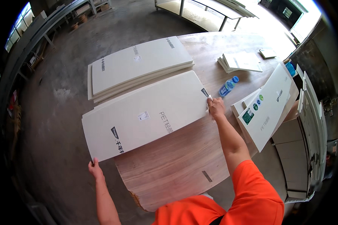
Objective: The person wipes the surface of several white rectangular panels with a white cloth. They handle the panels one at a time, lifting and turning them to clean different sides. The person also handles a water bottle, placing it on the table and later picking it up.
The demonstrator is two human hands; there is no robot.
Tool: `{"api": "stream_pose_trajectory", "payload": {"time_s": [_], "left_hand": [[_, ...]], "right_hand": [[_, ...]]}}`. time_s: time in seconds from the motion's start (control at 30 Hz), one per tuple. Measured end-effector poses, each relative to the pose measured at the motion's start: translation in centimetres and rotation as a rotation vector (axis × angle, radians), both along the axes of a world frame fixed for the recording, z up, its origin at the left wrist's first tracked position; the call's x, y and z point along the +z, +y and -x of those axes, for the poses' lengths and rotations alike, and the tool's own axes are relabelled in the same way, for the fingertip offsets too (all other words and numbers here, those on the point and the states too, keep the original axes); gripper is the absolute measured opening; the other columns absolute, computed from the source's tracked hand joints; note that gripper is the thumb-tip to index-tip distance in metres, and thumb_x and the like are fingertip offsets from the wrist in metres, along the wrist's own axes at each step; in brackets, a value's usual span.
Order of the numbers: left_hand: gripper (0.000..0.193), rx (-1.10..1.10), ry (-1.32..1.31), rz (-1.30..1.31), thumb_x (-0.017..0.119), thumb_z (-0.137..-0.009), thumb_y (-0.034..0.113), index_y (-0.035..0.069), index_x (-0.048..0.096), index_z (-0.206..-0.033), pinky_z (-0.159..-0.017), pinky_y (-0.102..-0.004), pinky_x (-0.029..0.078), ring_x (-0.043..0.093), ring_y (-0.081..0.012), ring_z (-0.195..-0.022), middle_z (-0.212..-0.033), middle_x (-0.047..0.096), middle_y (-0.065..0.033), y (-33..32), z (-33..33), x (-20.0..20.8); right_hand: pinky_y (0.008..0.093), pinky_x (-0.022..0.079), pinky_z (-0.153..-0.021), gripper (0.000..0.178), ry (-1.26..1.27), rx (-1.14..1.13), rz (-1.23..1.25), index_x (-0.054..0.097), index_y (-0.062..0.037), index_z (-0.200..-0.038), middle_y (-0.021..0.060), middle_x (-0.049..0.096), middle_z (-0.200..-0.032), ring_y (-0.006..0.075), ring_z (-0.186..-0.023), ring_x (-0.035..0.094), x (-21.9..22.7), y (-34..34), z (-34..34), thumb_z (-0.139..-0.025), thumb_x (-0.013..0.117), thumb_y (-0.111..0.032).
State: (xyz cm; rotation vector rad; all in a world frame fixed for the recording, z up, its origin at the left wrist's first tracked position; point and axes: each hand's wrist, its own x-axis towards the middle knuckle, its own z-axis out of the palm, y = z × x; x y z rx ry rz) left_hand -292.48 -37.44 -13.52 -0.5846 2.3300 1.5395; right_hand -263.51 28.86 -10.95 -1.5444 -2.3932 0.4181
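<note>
A long white panel (139,112) with printed marks and a small label lies slanted across the table's left part, its left end jutting past the table edge. My left hand (96,168) pinches the near left corner, thumb on top. At the right end, my right hand (216,107) grips the panel's edge with fingers curled round it; a small whitish bit shows by the fingertips. At least one more panel edge peeks out beneath this one. Just behind lies a stack of similar white panels (139,65). A blue-capped plastic bottle (229,86) lies near my right hand.
The wooden-topped table (176,161) carries a short stack of small boards (241,62) and a little board piece (267,53) at the far right. More white panels (268,108) lean over its right edge. Panels stand upright (311,138) beyond. A metal-framed bench (199,15) is behind.
</note>
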Motion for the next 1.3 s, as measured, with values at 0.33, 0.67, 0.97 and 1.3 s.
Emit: {"api": "stream_pose_trajectory", "payload": {"time_s": [0.33,0.67,0.97,1.3], "left_hand": [[0.054,0.150,-0.216,-0.723,0.068,-0.088,0.067,0.016,0.062,-0.103,-0.038,-0.0228,0.027,0.042,-0.0082,-0.048,-0.073,0.056,0.0037,6.7,3.1,-2.8],[0.050,0.181,-0.028,-0.890,0.070,-0.090,0.059,0.014,0.063,-0.109,-0.040,-0.0238,0.030,0.043,-0.0105,-0.051,-0.076,0.058,0.0021,6.6,1.9,-4.1],[0.048,0.110,-0.093,-0.948,0.069,-0.086,0.055,0.014,0.062,-0.110,-0.040,-0.0242,0.029,0.041,-0.0100,-0.049,-0.081,0.060,0.0022,6.4,2.6,-4.2],[0.045,0.167,-0.123,-0.933,0.070,-0.083,0.051,0.013,0.063,-0.106,-0.040,-0.0245,0.031,0.041,-0.0107,-0.046,-0.077,0.061,0.0027,-1.7,-6.9,-4.3]], "right_hand": [[0.0372,0.048,-0.087,0.058,0.446,-0.056,0.671,0.071,-0.0008,-0.107,0.0105,0.071,-0.104,0.0208,-0.095,0.062,-6.4,6.7,0.6,-0.105,0.049,-0.054],[0.0328,0.048,-0.085,0.061,0.419,-0.011,0.703,0.073,0.0000,-0.111,0.0053,0.069,-0.097,0.0159,-0.090,0.058,-5.4,6.2,1.9,-0.101,0.059,-0.058],[0.0319,0.048,-0.090,0.062,0.387,-0.056,0.773,0.073,0.0001,-0.117,0.0062,0.071,-0.107,0.0156,-0.098,0.061,-4.9,5.1,0.8,-0.100,0.060,-0.058],[0.0315,0.049,-0.082,0.060,0.477,-0.118,0.795,0.074,-0.0011,-0.107,0.0055,0.070,-0.093,0.0144,-0.086,0.060,-5.4,-3.5,-9.7,-0.101,0.058,-0.059]]}}
